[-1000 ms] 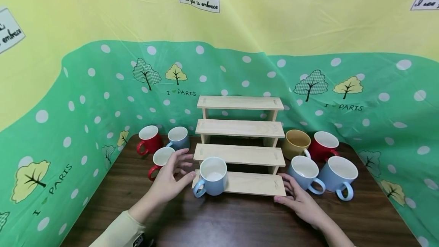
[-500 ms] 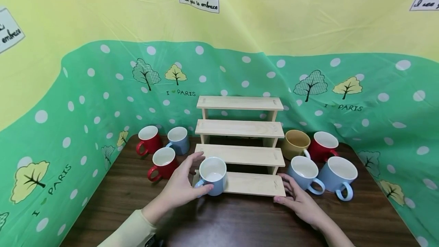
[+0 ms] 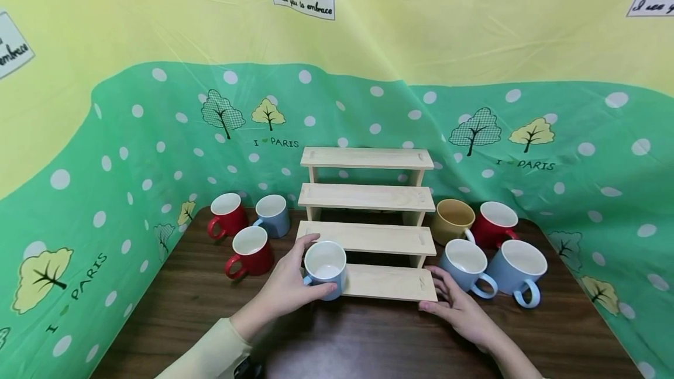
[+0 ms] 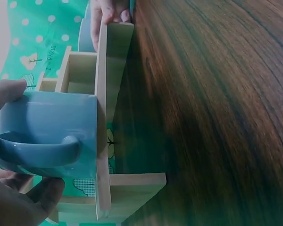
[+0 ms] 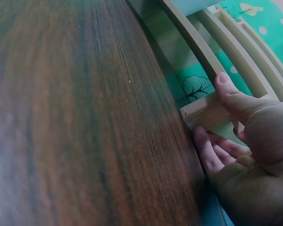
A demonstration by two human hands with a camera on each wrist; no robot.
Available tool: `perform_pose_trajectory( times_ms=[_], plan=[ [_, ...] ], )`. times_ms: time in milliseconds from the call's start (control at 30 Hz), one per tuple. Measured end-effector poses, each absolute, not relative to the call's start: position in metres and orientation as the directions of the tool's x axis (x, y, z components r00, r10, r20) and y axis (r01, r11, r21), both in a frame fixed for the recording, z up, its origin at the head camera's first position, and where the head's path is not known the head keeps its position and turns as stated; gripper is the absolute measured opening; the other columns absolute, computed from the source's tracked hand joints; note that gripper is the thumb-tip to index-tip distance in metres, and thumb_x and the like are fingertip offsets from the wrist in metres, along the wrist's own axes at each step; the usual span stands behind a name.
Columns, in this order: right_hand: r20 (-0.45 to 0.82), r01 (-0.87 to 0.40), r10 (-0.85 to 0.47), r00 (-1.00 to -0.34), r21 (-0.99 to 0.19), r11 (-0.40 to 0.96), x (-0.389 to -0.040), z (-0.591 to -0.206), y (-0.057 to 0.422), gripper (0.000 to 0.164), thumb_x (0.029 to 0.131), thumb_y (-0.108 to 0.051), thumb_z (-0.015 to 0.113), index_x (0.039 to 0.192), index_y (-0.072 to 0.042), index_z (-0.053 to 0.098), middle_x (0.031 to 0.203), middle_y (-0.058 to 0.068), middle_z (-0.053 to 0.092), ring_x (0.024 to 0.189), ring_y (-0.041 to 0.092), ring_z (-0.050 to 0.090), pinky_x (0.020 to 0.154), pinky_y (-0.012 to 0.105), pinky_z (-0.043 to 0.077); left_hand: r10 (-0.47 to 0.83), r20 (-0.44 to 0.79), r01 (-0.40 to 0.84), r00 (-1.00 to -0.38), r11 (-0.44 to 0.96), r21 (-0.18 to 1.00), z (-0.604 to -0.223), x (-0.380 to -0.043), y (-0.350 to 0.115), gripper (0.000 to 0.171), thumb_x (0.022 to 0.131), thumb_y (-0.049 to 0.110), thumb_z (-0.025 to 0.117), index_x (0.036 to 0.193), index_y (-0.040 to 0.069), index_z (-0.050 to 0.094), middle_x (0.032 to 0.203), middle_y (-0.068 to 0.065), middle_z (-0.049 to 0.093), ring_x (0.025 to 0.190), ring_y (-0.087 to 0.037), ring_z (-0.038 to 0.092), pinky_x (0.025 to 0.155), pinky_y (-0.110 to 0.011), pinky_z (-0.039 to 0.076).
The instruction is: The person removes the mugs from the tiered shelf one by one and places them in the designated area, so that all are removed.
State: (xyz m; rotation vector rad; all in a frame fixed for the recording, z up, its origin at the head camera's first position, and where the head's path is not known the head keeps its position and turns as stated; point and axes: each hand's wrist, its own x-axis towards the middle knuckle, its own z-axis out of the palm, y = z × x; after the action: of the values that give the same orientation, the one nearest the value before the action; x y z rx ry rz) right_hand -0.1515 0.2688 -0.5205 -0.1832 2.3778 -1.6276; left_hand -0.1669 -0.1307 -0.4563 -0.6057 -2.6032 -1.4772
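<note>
A light blue mug (image 3: pixel 327 268) with a white inside stands upright at the left end of the lowest step of the wooden tiered shelf (image 3: pixel 389 283). My left hand (image 3: pixel 286 285) grips it from the left, thumb across its front and fingers round the far side. In the left wrist view the mug's handle (image 4: pixel 40 150) sits between thumb and fingers, and its base meets the board. My right hand (image 3: pixel 460 312) holds the right end of that same step. Seen from the right wrist, the thumb (image 5: pixel 226 84) presses the board's front edge while the fingers curl by the end support (image 5: pixel 205 110).
Left of the shelf stand two red mugs (image 3: pixel 253 257) and a blue mug (image 3: pixel 275 221). To its right are a yellow mug (image 3: pixel 447 228), a red mug (image 3: pixel 487 233) and two blue mugs (image 3: pixel 513 274). A patterned cloth (image 3: pixel 347 98) hangs behind the dark wooden table (image 3: pixel 368 344).
My left hand has moved right, from beside the blue mug to a grip round it. The mug and my right hand stay in place.
</note>
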Motion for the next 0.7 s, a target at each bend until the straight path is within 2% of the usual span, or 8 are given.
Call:
perform_pose_trajectory(
  times_ms=[200, 433, 700],
  plan=[
    [-0.139, 0.039, -0.248, -0.959, -0.929, 0.368, -0.1522, -0.5199, 0.269, 0.084, 0.102, -0.026, 0.081, 0.166, -0.008, 0.029, 0.161, 0.028, 0.049, 0.148, 0.043, 0.05, 0.104, 0.031, 0.056, 0.27, 0.254, 0.356, -0.929, 0.462, 0.812, -0.4558, -0.1675, -0.126, 0.101, 0.075, 0.03, 0.103, 0.157, 0.013, 0.047, 0.134, -0.001, 0.07, 0.116, -0.02, 0.07, 0.099, -0.045, 0.059],
    [-0.136, 0.039, -0.254, -0.958, -0.935, 0.353, -0.1512, -0.5213, 0.2695, 0.084, 0.101, -0.025, 0.081, 0.166, -0.008, 0.029, 0.16, 0.027, 0.05, 0.147, 0.043, 0.051, 0.1, 0.024, 0.055, 0.25, 0.262, 0.352, -0.932, 0.448, 0.822, -0.4568, -0.1664, -0.1251, 0.101, 0.074, 0.023, 0.104, 0.155, 0.013, 0.046, 0.135, -0.001, 0.07, 0.116, -0.019, 0.071, 0.1, -0.043, 0.059],
    [-0.136, 0.039, -0.249, -0.959, -0.932, 0.361, -0.1519, -0.5219, 0.2694, 0.084, 0.102, -0.026, 0.081, 0.166, -0.008, 0.029, 0.16, 0.027, 0.05, 0.147, 0.043, 0.05, 0.098, 0.02, 0.054, 0.245, 0.266, 0.352, -0.932, 0.445, 0.823, -0.4548, -0.1671, -0.1248, 0.09, 0.073, 0.024, 0.104, 0.147, 0.017, 0.053, 0.13, 0.002, 0.072, 0.113, -0.017, 0.071, 0.097, -0.041, 0.06]
  ],
)
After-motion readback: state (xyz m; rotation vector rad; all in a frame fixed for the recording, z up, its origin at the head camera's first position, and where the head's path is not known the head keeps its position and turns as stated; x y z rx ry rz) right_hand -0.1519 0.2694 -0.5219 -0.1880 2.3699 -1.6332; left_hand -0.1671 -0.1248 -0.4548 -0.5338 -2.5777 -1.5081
